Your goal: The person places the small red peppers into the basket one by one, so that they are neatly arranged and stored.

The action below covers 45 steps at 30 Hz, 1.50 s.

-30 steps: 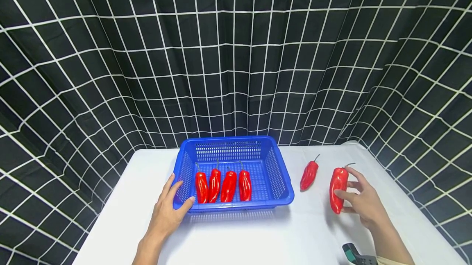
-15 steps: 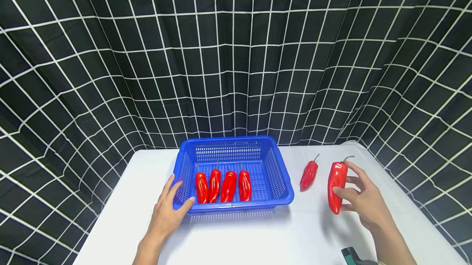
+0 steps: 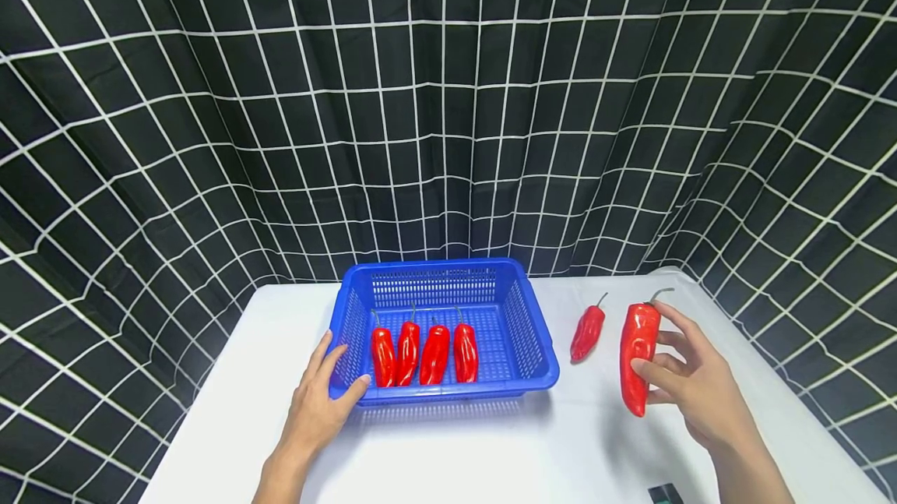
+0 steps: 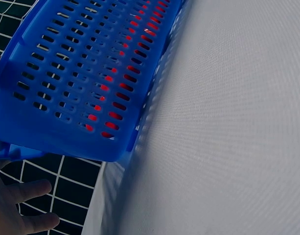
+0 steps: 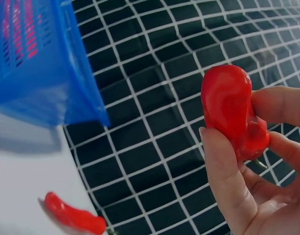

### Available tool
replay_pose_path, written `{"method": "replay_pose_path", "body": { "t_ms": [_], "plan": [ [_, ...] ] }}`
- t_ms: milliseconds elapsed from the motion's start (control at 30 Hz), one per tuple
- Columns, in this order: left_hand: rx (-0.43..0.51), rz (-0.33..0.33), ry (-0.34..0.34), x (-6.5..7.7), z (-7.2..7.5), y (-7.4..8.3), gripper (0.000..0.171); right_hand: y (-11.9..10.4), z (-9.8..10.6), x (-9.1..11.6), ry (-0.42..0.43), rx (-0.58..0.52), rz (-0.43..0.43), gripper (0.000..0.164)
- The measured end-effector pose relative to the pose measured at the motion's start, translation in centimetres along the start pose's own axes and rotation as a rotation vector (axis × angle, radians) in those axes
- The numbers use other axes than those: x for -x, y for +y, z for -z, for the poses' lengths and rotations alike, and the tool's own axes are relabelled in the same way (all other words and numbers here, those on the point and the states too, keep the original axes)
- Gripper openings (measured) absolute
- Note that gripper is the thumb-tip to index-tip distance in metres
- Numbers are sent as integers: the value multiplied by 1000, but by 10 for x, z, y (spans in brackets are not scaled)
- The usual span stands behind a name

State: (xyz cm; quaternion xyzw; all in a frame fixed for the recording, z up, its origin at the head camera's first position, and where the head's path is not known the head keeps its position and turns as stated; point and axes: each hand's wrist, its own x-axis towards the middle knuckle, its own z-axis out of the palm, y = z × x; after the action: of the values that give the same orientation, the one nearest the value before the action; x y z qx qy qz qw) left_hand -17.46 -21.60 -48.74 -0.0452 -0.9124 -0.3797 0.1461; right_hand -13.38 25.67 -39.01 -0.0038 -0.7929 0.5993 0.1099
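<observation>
My left hand (image 3: pixel 317 403) rests at the near left corner of a blue plastic basket (image 3: pixel 483 390), thumb on the front rim and forefinger at the left rim. In the left wrist view, two straight fingers (image 4: pixel 34 191) show below the basket's corner. Several red peppers (image 3: pixel 434 354) lie side by side inside the basket. My right hand (image 3: pixel 704 387) holds another red pepper (image 3: pixel 634 368) above the table, stem up and tip down. The right wrist view shows the thumb on one side of that held pepper (image 5: pixel 228 105) and fingers on the other.
One more red pepper (image 3: pixel 587 334) lies on the white table (image 3: pixel 448 457), between the basket and my right hand. A dark curtain with white grid lines (image 3: pixel 448 138) surrounds the table at the back and sides. A dark device (image 3: pixel 664 494) shows near my right wrist.
My right hand has lifted its pepper higher and tilted it a little more upright, and the shadow below has moved away from it. My left hand and the basket have stayed put.
</observation>
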Motion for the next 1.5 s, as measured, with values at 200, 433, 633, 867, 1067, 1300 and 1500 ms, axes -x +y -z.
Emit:
{"method": "replay_pose_path", "body": {
  "t_ms": [200, 433, 633, 867, 1067, 1300, 1500],
  "plan": [
    [13, -12, 11, 0, 0, 0, 71, -9, -4, 5, -5, -54, 36, 84],
    [7, -10, 12, 0, 1, 0, 72, -16, -11, 8, -15, -76, 67, 84],
    [6, -11, 12, 0, 0, 2, 71, -22, -16, 9, -16, -54, 102, 84],
    [-4, -20, 18, 0, 1, 2, 69, -30, -26, 5, -58, -85, 168, 82],
    [5, -14, 12, 0, 1, 1, 71, -34, -33, -1, -83, -90, 176, 81],
    [10, -11, 4, -1, 0, -1, 72, -34, -42, -6, -99, -100, 152, 82],
    [6, -21, 18, -1, 1, -1, 71, -32, -51, -16, -124, -109, 147, 82]
  ]
}}
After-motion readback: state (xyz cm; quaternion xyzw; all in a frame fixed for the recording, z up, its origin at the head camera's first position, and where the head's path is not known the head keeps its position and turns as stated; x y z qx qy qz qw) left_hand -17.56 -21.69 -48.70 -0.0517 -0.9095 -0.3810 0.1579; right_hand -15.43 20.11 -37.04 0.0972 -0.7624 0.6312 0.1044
